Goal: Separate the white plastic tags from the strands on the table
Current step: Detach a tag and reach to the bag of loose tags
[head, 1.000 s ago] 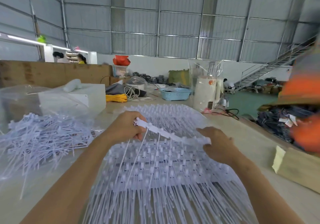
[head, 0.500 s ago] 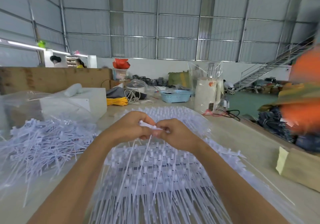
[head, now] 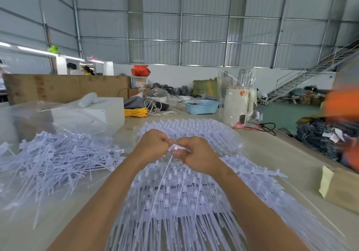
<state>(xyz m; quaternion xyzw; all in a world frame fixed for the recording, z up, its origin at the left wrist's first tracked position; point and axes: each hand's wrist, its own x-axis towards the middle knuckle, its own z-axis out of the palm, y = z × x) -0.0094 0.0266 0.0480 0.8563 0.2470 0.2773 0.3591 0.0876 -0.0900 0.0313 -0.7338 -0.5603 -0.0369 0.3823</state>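
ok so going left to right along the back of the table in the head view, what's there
white box → yellow cable coil → blue basket → white bagged appliance

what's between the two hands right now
A small bunch of white tags, pinched by the left hand and right hand, strands hanging down, in the head view.

Both forearms bare, no sleeves; left hand (head: 153,146), right hand (head: 196,154) ungloved.
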